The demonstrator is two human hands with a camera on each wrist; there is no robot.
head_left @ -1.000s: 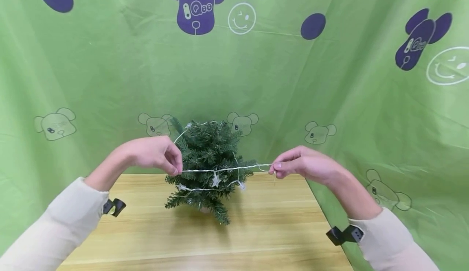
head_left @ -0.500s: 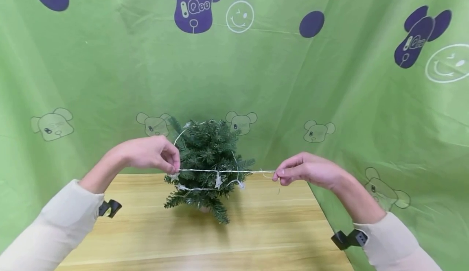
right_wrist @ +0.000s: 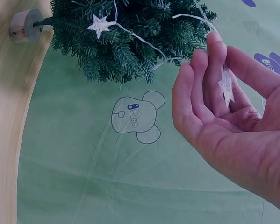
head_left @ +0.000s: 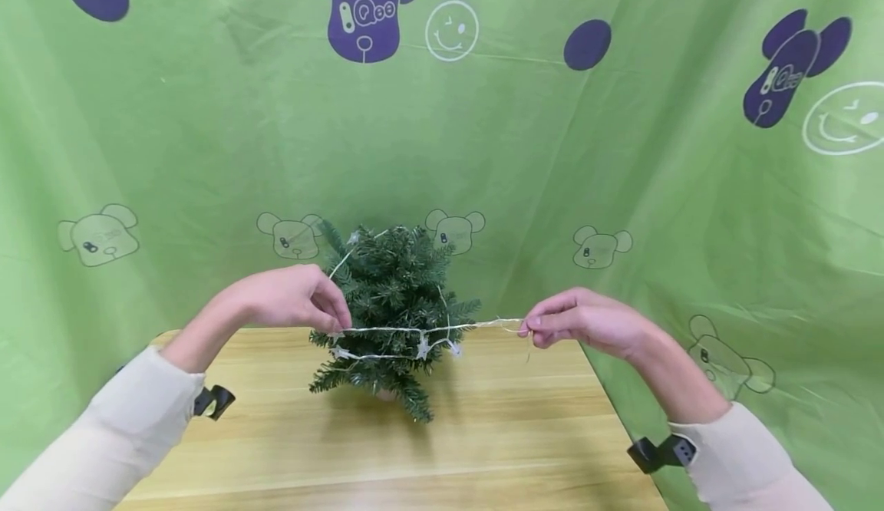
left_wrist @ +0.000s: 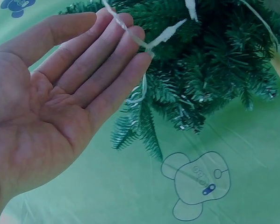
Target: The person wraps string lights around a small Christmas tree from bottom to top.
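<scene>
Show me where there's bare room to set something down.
The table is bare in front of the tree, between the sleeves, and right of the tree to the green cloth. Crowded: the tree's front, where the left hand and right hand hold the string of lights.

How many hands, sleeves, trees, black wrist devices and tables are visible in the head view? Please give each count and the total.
Hands: 2
Sleeves: 2
Tree: 1
Black wrist devices: 2
Table: 1
Total: 8
</scene>
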